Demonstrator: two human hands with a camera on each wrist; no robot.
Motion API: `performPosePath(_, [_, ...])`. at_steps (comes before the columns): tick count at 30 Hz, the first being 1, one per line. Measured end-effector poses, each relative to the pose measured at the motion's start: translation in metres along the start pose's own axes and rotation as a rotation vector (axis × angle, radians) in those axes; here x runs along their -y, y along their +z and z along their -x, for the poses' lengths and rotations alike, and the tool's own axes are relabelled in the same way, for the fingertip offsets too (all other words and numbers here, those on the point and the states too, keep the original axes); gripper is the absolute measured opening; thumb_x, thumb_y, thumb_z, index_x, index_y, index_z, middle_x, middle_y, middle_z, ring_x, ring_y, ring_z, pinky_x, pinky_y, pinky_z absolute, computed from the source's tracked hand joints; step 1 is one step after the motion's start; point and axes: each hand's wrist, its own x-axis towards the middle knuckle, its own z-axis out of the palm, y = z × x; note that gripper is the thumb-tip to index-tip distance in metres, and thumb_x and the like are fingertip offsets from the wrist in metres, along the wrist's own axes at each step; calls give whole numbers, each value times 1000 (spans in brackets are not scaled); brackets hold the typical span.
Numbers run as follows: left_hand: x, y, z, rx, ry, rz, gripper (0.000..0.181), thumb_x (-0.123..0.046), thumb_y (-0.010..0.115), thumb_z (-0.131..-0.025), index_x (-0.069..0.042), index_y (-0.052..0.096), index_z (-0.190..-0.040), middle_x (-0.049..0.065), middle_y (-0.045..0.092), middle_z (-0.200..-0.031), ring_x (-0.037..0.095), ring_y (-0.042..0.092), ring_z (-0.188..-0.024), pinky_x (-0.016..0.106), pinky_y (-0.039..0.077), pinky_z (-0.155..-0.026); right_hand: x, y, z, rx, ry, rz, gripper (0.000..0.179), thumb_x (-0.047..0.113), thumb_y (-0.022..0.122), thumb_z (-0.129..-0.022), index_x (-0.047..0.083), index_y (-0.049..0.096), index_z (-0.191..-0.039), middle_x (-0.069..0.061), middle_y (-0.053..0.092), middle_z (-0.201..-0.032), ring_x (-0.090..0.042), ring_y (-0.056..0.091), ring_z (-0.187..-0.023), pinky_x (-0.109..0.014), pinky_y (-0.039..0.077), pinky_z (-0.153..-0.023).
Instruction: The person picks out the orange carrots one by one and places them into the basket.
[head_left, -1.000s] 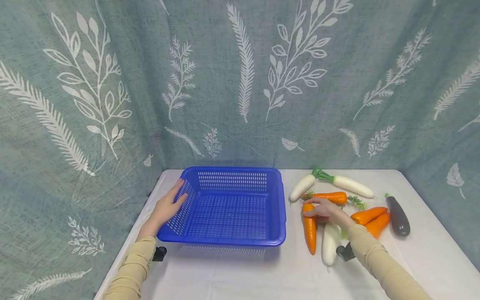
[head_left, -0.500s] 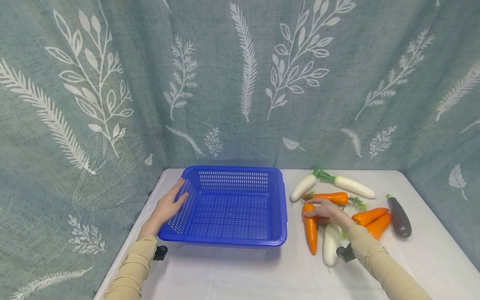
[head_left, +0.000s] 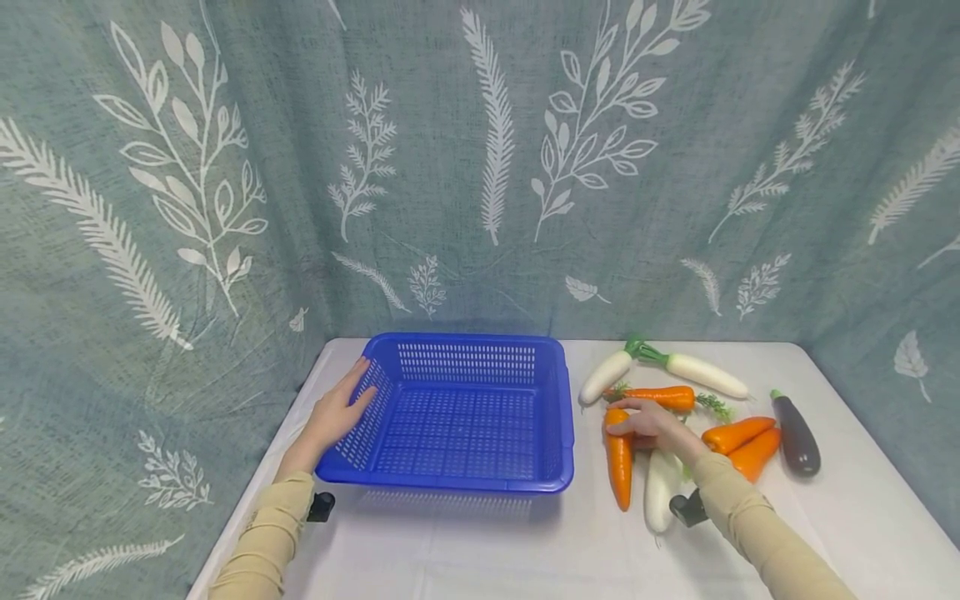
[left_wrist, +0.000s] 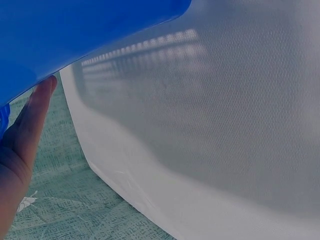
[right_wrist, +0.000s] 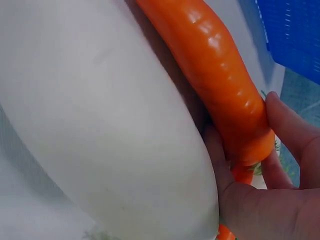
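Observation:
In the head view my left hand [head_left: 335, 421] rests on the left rim of a blue perforated basket [head_left: 450, 485], its fingers straight. From the left wrist view those fingers [left_wrist: 37, 112] touch the outside of the basket. My right hand [head_left: 651, 421] grips a glossy orange carrot [head_left: 619, 467] by its thick end, with the tip pointing towards me. Fingers lie on both sides of the carrot [right_wrist: 215, 65] in the right wrist view. A white radish [head_left: 662, 492] lies just right of it, its upper end hidden under the hand.
Behind the right hand lie another carrot [head_left: 675, 397] with green leaves and two white radishes. Two more orange carrots [head_left: 753, 454] and a dark eggplant [head_left: 797, 437] lie farther right. The white-covered table [head_left: 465, 558] ends at a patterned green curtain [head_left: 450, 167].

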Motion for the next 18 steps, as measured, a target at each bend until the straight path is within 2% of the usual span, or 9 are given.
performPosePath(7, [-1,0,2,-17,13,-10,56,-25,41,-102,2,25,-148,23,22,-155,44,26,-139,57,23,-113,-1,3,1,-3,-37,-19,56,9,68,-85,-2,46,-136,-29,42,-136,-25,57,-96,-34,56,-82])
performPosePath(12, [-3,0,3,-33,36,-21,54,-22,42,-101,4,27,-146,25,24,-153,45,28,-138,57,24,-112,-3,4,2,-15,-42,-36,55,10,67,-86,-2,46,-136,-28,43,-135,-24,57,-94,-31,56,-81])
performPosePath(18, [-5,-1,3,-29,31,-38,55,-22,43,-101,4,28,-146,24,24,-154,45,29,-137,59,25,-111,-2,2,7,17,-67,-65,61,13,68,-85,-3,43,-138,-27,44,-134,-19,57,-92,-26,54,-79])
